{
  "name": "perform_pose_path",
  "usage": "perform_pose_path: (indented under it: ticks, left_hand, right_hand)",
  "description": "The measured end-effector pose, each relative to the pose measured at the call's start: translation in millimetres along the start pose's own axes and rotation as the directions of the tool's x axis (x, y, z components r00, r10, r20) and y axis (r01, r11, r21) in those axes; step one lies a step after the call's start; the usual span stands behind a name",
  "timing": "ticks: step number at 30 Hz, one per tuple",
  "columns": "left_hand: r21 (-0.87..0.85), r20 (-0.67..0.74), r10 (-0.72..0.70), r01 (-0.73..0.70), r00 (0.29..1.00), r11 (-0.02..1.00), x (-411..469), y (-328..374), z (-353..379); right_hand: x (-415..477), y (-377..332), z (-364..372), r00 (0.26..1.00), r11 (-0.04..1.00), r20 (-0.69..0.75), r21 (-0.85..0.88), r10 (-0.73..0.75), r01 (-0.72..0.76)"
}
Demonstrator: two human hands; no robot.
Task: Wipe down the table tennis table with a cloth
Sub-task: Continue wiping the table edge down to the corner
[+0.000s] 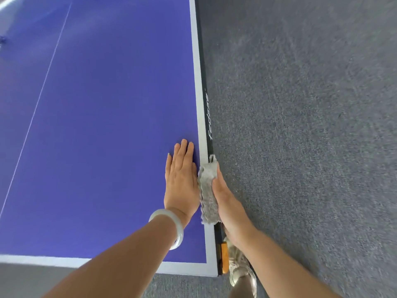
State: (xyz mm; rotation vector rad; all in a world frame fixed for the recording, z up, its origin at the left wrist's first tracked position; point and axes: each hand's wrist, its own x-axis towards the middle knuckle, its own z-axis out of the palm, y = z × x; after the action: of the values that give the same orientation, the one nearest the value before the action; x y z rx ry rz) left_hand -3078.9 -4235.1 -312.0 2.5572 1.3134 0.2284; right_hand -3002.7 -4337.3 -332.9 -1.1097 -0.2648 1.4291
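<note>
Grey fuzzy cloth [208, 190], gripped by the right hand [228, 206], presses the right edge of the blue table tennis table [107, 125]; the left hand [182, 179] lies flat, empty. How much is already wiped cannot be told.

This is an indoor games or recreation room, and what says so first is the full-size table tennis table [107, 125] filling the space in front of me, its matte blue-violet top marked with a broad white edge line [198, 104] and a thin white centre line [43, 89]. A black side rail [207, 108] with pale printed brand lettering runs down its long edge to an orange corner guard [224, 254]. Underfoot is short-pile grey carpet [300, 125], the hard-wearing sort laid in offices and club rooms, stretching away beside the table.
</note>
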Motion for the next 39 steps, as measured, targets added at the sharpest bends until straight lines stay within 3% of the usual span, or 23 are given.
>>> perform_pose_path:
  ticks: [3,5,7,10,15,19,24,32,39]
  left_hand:
    - [-0.022,-0.014,-0.003,0.003,1.0,1.0,0,0,-1]
    - [-0.026,-0.012,-0.015,0.014,1.0,1.0,-1,3,-1]
    - [-0.014,0.002,-0.023,0.024,1.0,1.0,-1,5,-1]
    - [0.035,0.028,-0.033,0.032,0.999,0.999,-1,6,-1]
    - [0.099,0.052,-0.053,0.047,0.997,0.994,-1,5,0]
    - [0.072,0.064,-0.034,0.03,0.997,0.997,-1,4,0]
    - [0.1,0.06,-0.023,0.017,0.998,0.995,1,2,1]
    - [0.13,0.098,-0.067,0.054,0.993,0.99,5,4,-3]
    - [-0.027,0.07,-0.114,0.116,0.991,0.993,31,3,-27]
  right_hand:
    - [-39,34,-7,1.0,0.998,-0.01,-0.06,-0.003,0.002]
    - [-39,32,-8,0.997,0.996,-0.029,-0.045,0.074,-0.076]
    - [-17,17,-7,0.992,0.991,-0.032,-0.048,0.125,-0.126]
    - [48,-20,-6,0.997,0.992,-0.053,-0.106,0.061,-0.066]
    - [117,-60,-9,0.997,0.998,-0.044,0.013,0.058,-0.057]
    - [72,-28,-15,0.99,0.995,0.102,0.006,0.096,-0.097]
    - [51,-22,-6,0.979,0.976,0.045,-0.1,0.197,-0.192]
    - [214,-116,10,0.983,0.952,-0.171,-0.307,-0.067,0.011]
    - [218,-115,3,0.992,0.936,-0.109,-0.351,-0.057,0.015]
